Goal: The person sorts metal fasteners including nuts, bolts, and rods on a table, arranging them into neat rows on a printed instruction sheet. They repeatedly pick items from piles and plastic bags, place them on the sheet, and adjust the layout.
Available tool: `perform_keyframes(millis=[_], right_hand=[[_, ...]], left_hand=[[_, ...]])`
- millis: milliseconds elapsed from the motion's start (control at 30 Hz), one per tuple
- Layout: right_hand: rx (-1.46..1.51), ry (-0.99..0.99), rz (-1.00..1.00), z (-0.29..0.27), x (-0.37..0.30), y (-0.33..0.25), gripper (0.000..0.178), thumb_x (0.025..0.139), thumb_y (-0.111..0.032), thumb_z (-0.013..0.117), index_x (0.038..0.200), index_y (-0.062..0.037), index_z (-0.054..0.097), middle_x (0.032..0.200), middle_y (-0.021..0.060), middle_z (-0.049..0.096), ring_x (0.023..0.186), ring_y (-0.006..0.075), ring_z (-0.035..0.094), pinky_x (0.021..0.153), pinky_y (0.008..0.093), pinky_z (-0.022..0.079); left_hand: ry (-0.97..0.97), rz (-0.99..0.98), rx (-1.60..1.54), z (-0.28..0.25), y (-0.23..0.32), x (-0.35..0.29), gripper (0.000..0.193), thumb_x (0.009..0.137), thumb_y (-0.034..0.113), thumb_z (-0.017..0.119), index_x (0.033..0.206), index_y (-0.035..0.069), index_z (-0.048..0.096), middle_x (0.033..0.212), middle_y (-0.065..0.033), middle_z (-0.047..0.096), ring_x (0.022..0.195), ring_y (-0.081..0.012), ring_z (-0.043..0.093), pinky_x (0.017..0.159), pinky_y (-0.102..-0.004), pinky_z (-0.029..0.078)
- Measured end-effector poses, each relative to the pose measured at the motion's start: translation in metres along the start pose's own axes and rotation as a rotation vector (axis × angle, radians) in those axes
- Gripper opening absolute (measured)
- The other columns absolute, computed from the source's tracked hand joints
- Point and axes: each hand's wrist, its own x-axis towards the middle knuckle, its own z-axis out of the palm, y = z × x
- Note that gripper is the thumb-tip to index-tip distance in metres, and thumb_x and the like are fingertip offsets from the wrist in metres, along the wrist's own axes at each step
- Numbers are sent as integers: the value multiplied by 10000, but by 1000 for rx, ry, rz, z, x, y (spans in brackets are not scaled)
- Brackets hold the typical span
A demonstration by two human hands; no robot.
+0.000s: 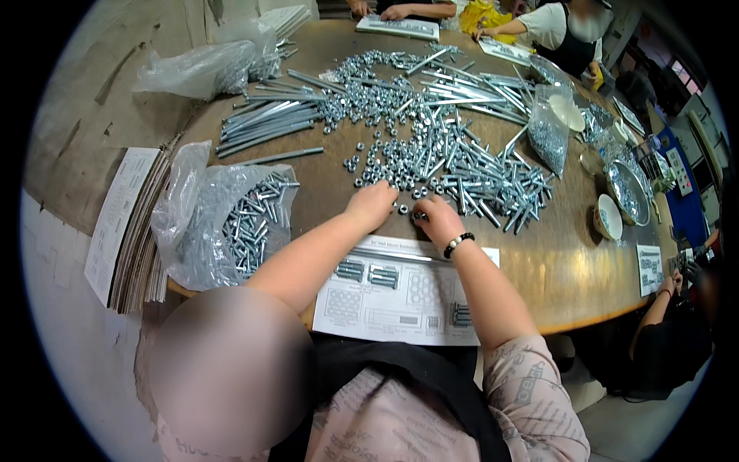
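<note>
My left hand (373,206) is at the near edge of a pile of silver hex nuts (389,158), its fingers curled down and closed; what they hold, if anything, is hidden. Close by on the right, my right hand (439,221), with a beaded bracelet (459,245) at the wrist, has its fingers bent round hex nuts. A few loose nuts (403,209) lie between the hands. Below my forearms is a white printed card (400,333) with outlined shapes. Rows of short bolts (383,276) sit on its upper left, and more bolts (461,313) on its right side.
Long rods (269,123) and loose bolts (500,185) spread across the round wooden table. An opened plastic bag of bolts (250,223) and stacked cards (127,231) stand at left. Bowls (607,218) and a bag of small hardware (550,135) are at right. Other people work around the table.
</note>
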Motion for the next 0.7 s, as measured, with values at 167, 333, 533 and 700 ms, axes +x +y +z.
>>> perform_keyframes(millis=[167,333,533,700], right_hand=[[164,-179,74,-46,-53,-19,225,706,-101,678,919,-92,605,873,104,549,825,287,560,719,362,464],[89,-219,58,-49,-112,-11,241,684,-107,680,914,-116,607,897,94,549,852,281,563,740,364,470],[6,-141,43,-39,-123,-18,225,686,-101,670,897,-97,591,860,96,542,821,289,560,710,370,470],[68,-148,43,-42,-117,-27,230,688,-116,675,900,-93,589,861,107,545,817,297,559,702,374,469]], left_hand=[[24,57,-305,-25,33,-39,213,734,169,650,920,70,623,890,-116,560,862,-293,551,757,-381,444],[-36,301,-279,-2,77,-73,213,700,183,670,891,98,627,832,-50,574,844,-233,555,782,-360,402],[-30,343,-183,16,91,-77,198,722,191,652,893,100,613,820,-38,568,819,-218,544,808,-361,359],[-20,285,-223,9,88,-79,208,751,182,626,940,97,610,872,-56,574,849,-233,547,811,-371,369]])
